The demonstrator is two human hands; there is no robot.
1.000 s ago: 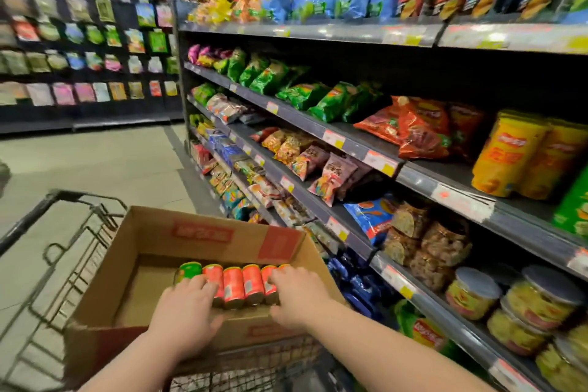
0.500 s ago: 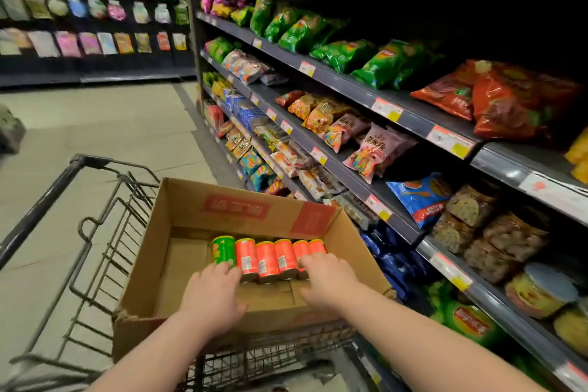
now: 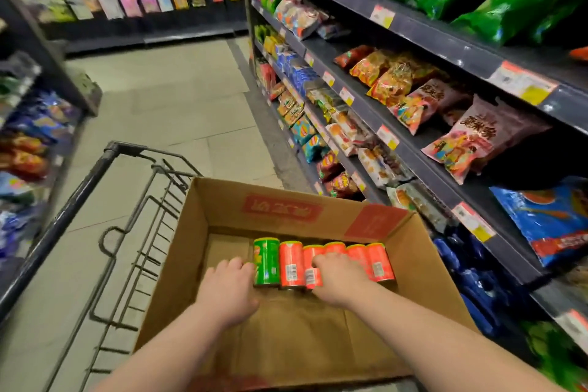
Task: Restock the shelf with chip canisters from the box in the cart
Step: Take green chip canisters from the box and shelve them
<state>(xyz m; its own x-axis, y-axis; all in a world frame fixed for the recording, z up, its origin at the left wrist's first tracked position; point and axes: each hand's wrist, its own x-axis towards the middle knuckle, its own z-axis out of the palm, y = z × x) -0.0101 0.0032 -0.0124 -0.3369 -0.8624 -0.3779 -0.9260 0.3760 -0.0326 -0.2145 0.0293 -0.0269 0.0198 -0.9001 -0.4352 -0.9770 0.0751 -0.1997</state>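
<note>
The left hand (image 3: 227, 288) lies knuckles up on the floor of the cardboard box (image 3: 178, 264), its fingers (image 3: 243, 267) bent down against the side of the green canister (image 3: 266, 262). Their tips are hidden, so a grip cannot be confirmed. The right hand (image 3: 339, 278) rests over the orange canisters (image 3: 291, 264), fingers curled across their tops. All the canisters lie side by side in one row toward the far wall of the box, which sits in the cart (image 3: 105, 165).

The step in hand looks like the pickup, with nothing lifted yet. The next move calls for a firm hold on the round cans, a lift clear of the box wall, and a swing right to the shelf (image 3: 426, 173), where snack bags (image 3: 458, 143) crowd the tiers and no canister slot is in view.
</note>
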